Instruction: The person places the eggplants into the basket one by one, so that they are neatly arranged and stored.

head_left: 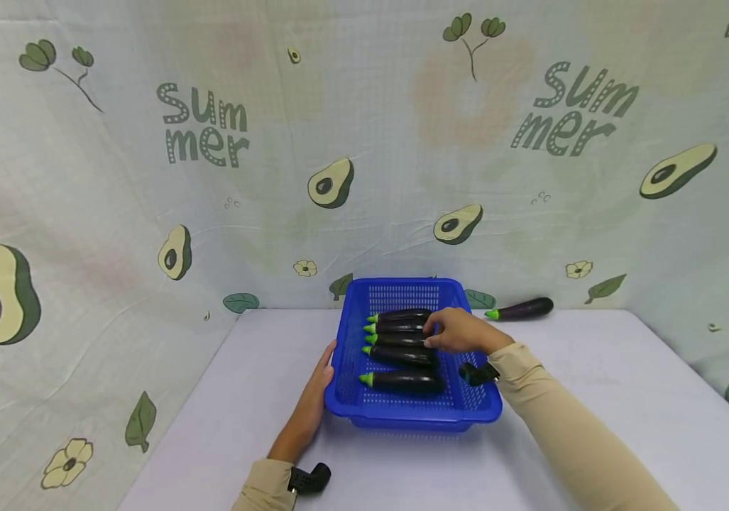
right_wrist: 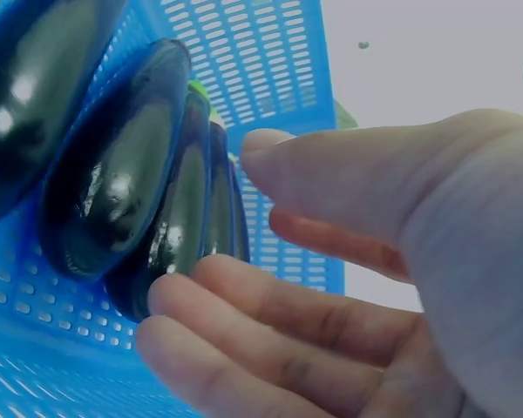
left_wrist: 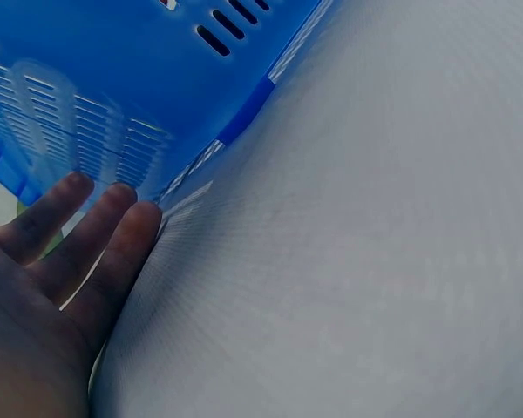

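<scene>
Several dark purple eggplants with green stems lie side by side in a blue plastic basket (head_left: 412, 413). One eggplant (head_left: 407, 382) lies nearest the basket's front, a little apart from the row behind it. My right hand (head_left: 462, 331) is over the basket, its fingertips at the blunt ends of the rear eggplants. In the right wrist view its thumb and fingers (right_wrist: 270, 305) are spread apart with nothing between them, close beside an eggplant (right_wrist: 113, 165). My left hand (head_left: 316, 380) rests along the basket's left side, and its straight fingers (left_wrist: 113, 244) reach the slotted wall in the left wrist view.
Another eggplant (head_left: 524, 310) lies on the white table (head_left: 568, 383) at the back right, outside the basket. A pale cloth (head_left: 390, 128) printed with avocados and lettering hangs right behind the table's back edge.
</scene>
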Demonstrator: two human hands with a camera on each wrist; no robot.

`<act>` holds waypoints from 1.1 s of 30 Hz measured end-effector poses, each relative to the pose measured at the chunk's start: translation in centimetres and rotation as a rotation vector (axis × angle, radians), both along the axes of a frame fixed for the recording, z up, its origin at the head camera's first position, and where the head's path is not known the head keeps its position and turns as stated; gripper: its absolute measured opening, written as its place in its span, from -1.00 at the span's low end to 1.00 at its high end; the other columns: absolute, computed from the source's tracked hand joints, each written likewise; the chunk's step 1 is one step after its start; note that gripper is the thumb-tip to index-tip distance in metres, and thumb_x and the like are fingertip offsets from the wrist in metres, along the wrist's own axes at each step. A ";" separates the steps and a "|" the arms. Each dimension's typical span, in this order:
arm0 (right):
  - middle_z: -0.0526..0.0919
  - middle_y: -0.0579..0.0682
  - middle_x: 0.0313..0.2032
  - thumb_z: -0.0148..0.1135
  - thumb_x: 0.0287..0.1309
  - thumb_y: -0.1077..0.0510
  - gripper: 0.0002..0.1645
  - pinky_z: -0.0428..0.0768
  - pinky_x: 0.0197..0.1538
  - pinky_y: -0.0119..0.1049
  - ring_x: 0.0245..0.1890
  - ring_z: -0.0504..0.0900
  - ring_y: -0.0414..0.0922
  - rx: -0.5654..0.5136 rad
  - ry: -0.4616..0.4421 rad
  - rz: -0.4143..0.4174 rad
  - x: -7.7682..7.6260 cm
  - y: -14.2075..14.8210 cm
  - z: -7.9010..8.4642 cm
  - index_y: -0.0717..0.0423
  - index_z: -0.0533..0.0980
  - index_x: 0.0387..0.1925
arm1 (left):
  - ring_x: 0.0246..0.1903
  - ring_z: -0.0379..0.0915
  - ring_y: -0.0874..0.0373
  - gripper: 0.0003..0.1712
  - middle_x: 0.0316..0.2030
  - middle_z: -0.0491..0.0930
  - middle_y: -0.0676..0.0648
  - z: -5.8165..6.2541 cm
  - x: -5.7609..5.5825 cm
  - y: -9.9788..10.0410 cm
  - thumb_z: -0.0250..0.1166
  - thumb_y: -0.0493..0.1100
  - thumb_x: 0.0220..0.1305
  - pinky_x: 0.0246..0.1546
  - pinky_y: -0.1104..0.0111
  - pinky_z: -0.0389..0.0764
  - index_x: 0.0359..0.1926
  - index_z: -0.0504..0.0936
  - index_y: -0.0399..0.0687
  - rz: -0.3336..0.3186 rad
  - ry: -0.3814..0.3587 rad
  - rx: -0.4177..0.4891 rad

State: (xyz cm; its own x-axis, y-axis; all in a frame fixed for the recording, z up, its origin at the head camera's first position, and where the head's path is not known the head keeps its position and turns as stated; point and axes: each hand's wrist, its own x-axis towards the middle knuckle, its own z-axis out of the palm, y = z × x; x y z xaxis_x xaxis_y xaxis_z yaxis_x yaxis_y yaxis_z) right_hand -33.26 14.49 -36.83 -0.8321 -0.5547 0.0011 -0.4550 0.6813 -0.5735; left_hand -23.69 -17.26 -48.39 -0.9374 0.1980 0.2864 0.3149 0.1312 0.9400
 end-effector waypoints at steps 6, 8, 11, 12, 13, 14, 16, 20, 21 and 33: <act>0.70 0.05 -0.38 0.34 0.28 0.14 -0.66 0.69 -0.40 -0.23 -0.39 0.71 0.04 -0.106 0.017 -0.023 -0.1 0.8 0.5 0.30 0.61 -0.03 | 0.54 -0.27 0.03 -0.40 0.57 -0.08 0.07 0.1 0.0 0.0 -0.33 0.12 0.62 0.45 -0.15 -0.23 0.60 -0.05 0.33 -0.002 -0.009 -0.001; 0.70 0.03 -0.37 0.31 0.30 0.13 -0.64 0.71 -0.36 -0.14 -0.40 0.70 -0.01 -0.145 0.028 -0.037 -0.1 1.2 0.8 0.33 0.59 0.00 | 0.54 -0.27 0.02 -0.39 0.57 -0.08 0.07 0.0 0.0 0.0 -0.33 0.13 0.62 0.45 -0.15 -0.23 0.60 -0.06 0.31 -0.002 -0.006 -0.002; 0.70 -0.01 -0.36 0.30 0.32 0.12 -0.64 0.71 -0.32 -0.05 -0.41 0.69 -0.08 -0.198 0.047 -0.078 -0.2 2.0 1.1 0.32 0.60 0.00 | 0.54 -0.26 0.03 -0.39 0.56 -0.07 0.06 0.1 0.0 0.0 -0.33 0.12 0.62 0.45 -0.14 -0.23 0.60 -0.06 0.28 -0.001 -0.002 -0.001; 0.70 0.01 -0.35 0.30 0.32 0.13 -0.65 0.71 -0.32 -0.05 -0.41 0.69 -0.09 -0.214 0.055 -0.087 -0.3 2.3 1.2 0.32 0.60 -0.01 | 0.54 -0.26 0.02 -0.39 0.57 -0.07 0.06 0.1 0.0 0.0 -0.33 0.12 0.63 0.45 -0.14 -0.23 0.61 -0.06 0.27 -0.002 0.000 0.001; 0.71 0.02 -0.33 0.29 0.33 0.13 -0.66 0.71 -0.31 -0.04 -0.39 0.70 -0.07 -0.233 0.060 -0.097 -0.3 2.7 1.2 0.32 0.60 -0.01 | 0.54 -0.26 0.03 -0.39 0.57 -0.08 0.06 0.1 0.0 0.0 -0.33 0.12 0.62 0.46 -0.14 -0.22 0.60 -0.06 0.28 -0.003 -0.002 0.001; 0.71 0.05 -0.31 0.28 0.33 0.13 -0.66 0.71 -0.30 -0.06 -0.36 0.71 -0.06 -0.250 0.063 -0.111 -0.3 3.1 1.3 0.32 0.60 -0.01 | 0.54 -0.26 0.03 -0.39 0.56 -0.07 0.07 0.1 0.0 0.0 -0.33 0.13 0.62 0.46 -0.14 -0.22 0.60 -0.06 0.29 -0.003 -0.003 0.001; 0.72 0.09 -0.25 0.27 0.35 0.12 -0.66 0.72 -0.26 -0.10 -0.30 0.72 -0.01 -0.283 0.064 -0.146 -0.4 3.9 1.2 0.30 0.59 -0.01 | 0.54 -0.25 0.03 -0.39 0.56 -0.07 0.06 0.1 0.0 0.0 -0.32 0.12 0.62 0.45 -0.14 -0.21 0.60 -0.05 0.30 -0.002 -0.004 0.002; 0.71 0.21 -0.14 0.23 0.38 0.09 -0.63 0.72 -0.18 -0.07 -0.22 0.72 0.04 -0.323 0.068 -0.200 -0.5 5.6 0.9 0.31 0.58 0.03 | 0.54 -0.25 0.01 -0.39 0.57 -0.07 0.06 0.1 -0.1 0.0 -0.32 0.13 0.62 0.45 -0.15 -0.22 0.60 -0.05 0.31 -0.003 -0.007 0.003; 0.70 0.22 -0.13 0.23 0.38 0.09 -0.63 0.72 -0.18 -0.07 -0.22 0.72 0.04 -0.323 0.076 -0.213 -0.5 6.0 0.8 0.31 0.58 0.03 | 0.54 -0.26 0.01 -0.39 0.57 -0.07 0.05 0.1 -0.1 0.0 -0.32 0.13 0.62 0.45 -0.16 -0.22 0.60 -0.05 0.31 -0.005 -0.006 0.005; 0.71 0.20 -0.14 0.22 0.39 0.09 -0.64 0.71 -0.24 -0.17 -0.21 0.73 0.04 -0.293 0.097 -0.289 -1.1 10.5 -1.3 0.30 0.57 0.02 | 0.54 -0.25 0.02 -0.39 0.56 -0.07 0.06 0.1 0.0 0.0 -0.31 0.13 0.61 0.45 -0.14 -0.21 0.60 -0.04 0.31 0.009 -0.009 0.000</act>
State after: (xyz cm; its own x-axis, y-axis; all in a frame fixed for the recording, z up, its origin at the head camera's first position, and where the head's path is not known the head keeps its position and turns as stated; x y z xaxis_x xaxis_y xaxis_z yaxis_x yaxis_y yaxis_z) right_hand -34.34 25.02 -38.11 -0.9416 -0.2629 0.2102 -0.3304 0.6029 -0.7262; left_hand -23.68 -17.22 -48.29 -0.9416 0.1898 0.2780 0.3054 0.1344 0.9427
